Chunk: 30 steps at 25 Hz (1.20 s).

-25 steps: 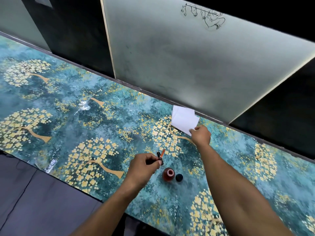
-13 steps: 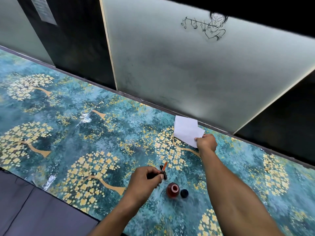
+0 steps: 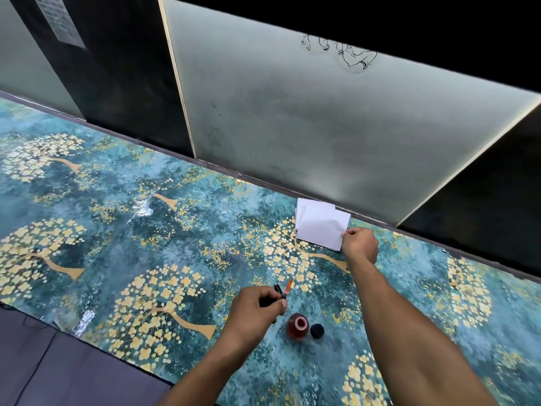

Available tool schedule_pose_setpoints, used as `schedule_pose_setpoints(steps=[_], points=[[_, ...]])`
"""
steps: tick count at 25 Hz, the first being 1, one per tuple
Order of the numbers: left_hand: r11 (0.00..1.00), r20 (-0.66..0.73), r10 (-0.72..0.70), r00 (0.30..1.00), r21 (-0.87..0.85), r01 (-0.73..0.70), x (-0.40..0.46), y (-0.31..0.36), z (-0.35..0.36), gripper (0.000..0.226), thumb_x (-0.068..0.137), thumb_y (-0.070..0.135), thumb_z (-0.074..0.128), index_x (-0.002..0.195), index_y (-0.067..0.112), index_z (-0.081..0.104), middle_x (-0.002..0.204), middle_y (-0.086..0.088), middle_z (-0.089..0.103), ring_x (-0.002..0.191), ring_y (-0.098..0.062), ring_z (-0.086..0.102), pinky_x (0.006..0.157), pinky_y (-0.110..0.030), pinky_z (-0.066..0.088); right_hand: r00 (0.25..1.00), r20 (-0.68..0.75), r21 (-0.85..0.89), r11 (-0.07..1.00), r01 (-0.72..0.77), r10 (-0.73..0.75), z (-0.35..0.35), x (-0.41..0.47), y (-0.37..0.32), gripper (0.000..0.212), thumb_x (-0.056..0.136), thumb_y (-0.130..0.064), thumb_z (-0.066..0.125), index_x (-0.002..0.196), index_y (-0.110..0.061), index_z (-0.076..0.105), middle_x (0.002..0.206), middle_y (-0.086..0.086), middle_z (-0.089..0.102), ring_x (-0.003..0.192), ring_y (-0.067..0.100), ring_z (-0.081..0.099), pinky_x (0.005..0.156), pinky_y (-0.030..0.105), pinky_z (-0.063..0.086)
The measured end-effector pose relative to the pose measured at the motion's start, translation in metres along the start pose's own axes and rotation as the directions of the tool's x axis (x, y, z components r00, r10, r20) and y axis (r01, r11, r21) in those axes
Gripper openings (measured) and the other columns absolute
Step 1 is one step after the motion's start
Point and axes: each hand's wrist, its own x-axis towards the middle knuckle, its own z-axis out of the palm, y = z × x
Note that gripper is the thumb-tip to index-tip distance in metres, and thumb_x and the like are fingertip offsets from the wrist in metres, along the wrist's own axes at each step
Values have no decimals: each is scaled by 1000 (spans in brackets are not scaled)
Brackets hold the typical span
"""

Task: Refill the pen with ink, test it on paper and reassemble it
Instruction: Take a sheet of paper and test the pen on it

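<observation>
My left hand (image 3: 254,307) is closed around the pen parts (image 3: 283,290): a black piece and an orange tip stick out past my fingers. Just right of it an open ink bottle (image 3: 297,325) with reddish ink stands on the table, its black cap (image 3: 317,330) lying beside it. Farther back, near the wall, lie white paper sheets (image 3: 319,223). My right hand (image 3: 359,244) pinches the near right corner of the top sheet.
The table (image 3: 146,244) has a teal cover with gold tree patterns and runs left to right. A frosted glass panel (image 3: 307,127) and dark wall sections stand right behind it. A dark floor shows at the lower left.
My right hand has stayed at the paper's corner and the top sheet has shifted slightly right off the stack. My left hand holds the pen parts as before. The camera view has moved.
</observation>
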Motion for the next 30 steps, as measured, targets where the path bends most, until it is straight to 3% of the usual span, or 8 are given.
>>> schedule_pose_setpoints(steps=[5,8,13,17,20,22,26,30], points=[[1000,7,1,1000,-3,-1,3,6,-3,13,87,20,72,76,17,76,73,0,73,68,-11,64,72,-37,56,996,-82,-27,999,43,-45,-5,-4,-8,12,91,-18,63,85,-23,72,88,7,67,78,31,57,66,32,43],[1000,17,-12,1000,-9,12,6,9,-1,13,87,20,72,75,17,75,76,1,74,70,-12,66,72,-35,57,994,-17,97,990,107,-106,-5,-6,-10,10,87,-18,63,78,-20,67,80,3,71,75,28,66,59,29,43],[1000,21,-14,1000,-19,15,11,12,-1,11,86,20,72,77,17,75,80,1,75,74,-14,68,72,-34,57,992,96,317,947,47,-81,-6,-11,-14,3,88,-12,64,87,-12,67,73,9,74,48,13,68,48,26,44],[998,29,-7,1000,-58,8,14,21,-2,11,88,18,71,79,13,75,74,-5,73,61,-9,61,66,-34,56,961,162,436,890,134,-224,-22,-25,-26,14,86,-4,66,99,-10,72,74,1,70,59,16,60,60,28,46],[993,-4,-1,1000,-115,0,18,32,-2,10,88,20,71,81,15,75,71,0,70,61,-10,62,59,-31,53,865,309,502,840,204,-395,-46,-59,-22,17,91,-1,61,94,-10,75,87,5,74,76,16,61,70,29,46],[986,-22,5,1000,-167,-9,23,38,0,10,89,19,71,82,16,77,70,2,70,62,-12,61,62,-32,52,806,421,536,831,150,-416,-60,-91,-13,22,92,1,54,91,-7,75,96,5,75,85,19,63,74,31,46],[974,-15,21,1000,-225,-24,24,45,11,11,90,16,70,84,13,78,65,2,66,57,-13,54,55,-31,46,703,549,628,778,11,-453,-75,-138,4,29,93,0,52,78,-13,72,85,7,71,81,20,57,70,34,40],[978,-5,25,1000,-208,-26,17,42,23,11,91,17,69,86,13,78,66,1,67,57,-13,55,49,-23,43,646,629,693,689,-212,-433,-87,-150,12,27,103,-15,48,86,-4,66,93,18,69,80,25,66,69,34,52]])
